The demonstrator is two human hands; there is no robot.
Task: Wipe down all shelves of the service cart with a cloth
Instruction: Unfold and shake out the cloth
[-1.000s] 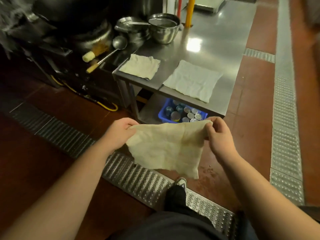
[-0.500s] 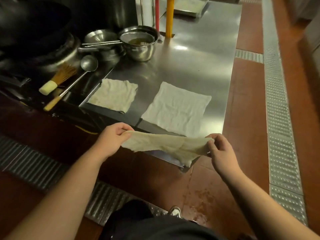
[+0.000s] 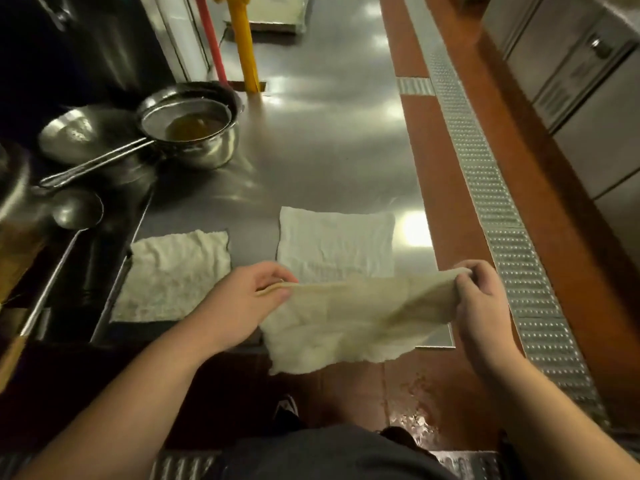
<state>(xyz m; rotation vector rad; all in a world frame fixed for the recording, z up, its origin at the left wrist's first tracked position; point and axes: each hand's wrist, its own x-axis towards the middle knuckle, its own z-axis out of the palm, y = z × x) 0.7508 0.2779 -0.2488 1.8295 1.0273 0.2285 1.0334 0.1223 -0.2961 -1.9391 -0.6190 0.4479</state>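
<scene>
Steel top shelf of the service cart, running from the near edge far up the scene, long axis near-to-far. On it near the front edge, 2 flat cloths: spare cloth at left, spare cloth at right, apart from each other. Further back at left, a steel pot with a strainer, brownish liquid inside, and a bowl just beside it; a ladle off the shelf's left edge.

Working cloth held in the air over the near right corner of the shelf, stretched left to right, long axis across the scene, loose lower edge hanging toward the floor and past the shelf edge. Left hand pinching its left end between thumb and fingers; right hand gripping the bunched right end, fingers curled round it.

Risks, as judgement only: laid down as is, likely to overlap the right spare cloth and drag it along, leaving patches unwiped beneath both spares. Wide strokes toward the far left liable to knock the pot and spill its liquid. Sagging edge apt to slip off the corner. Lower shelves unseen here, easily missed.
</scene>
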